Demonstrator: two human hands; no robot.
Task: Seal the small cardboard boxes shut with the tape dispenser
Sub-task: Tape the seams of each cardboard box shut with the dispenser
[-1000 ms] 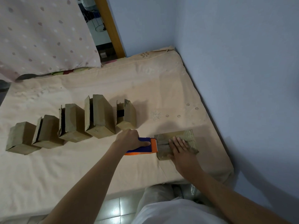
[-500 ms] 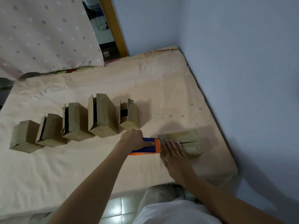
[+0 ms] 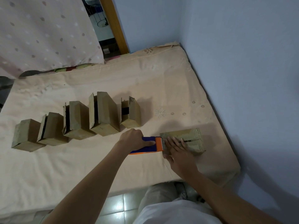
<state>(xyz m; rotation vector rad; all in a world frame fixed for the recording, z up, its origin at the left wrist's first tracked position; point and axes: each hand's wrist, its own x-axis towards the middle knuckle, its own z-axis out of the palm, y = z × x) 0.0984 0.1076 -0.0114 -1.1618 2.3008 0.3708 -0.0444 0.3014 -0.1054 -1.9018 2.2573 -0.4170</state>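
Note:
A small cardboard box (image 3: pixel 192 136) lies on the bed near its right front corner, a dark slit showing between its top flaps. My right hand (image 3: pixel 177 151) presses flat on the box's left half, fingers straight. My left hand (image 3: pixel 134 139) grips the blue and orange tape dispenser (image 3: pixel 151 145), whose orange head touches the box's left edge. Several more small cardboard boxes stand in a row to the left, from one (image 3: pixel 131 113) nearest the dispenser to one (image 3: pixel 25 135) at the far left; some have open flaps.
The boxes rest on a bed with a peach sheet (image 3: pixel 145 81). A blue wall (image 3: pixel 242 62) runs along the bed's right side. A dotted pink cloth (image 3: pixel 45 33) hangs at the back left. Tiled floor (image 3: pixel 116 206) lies below the bed's front edge.
My right hand has slid back toward the box's left end, uncovering more of the top flaps. The dispenser's head stays at the box's left edge. The camera view shifted slightly.

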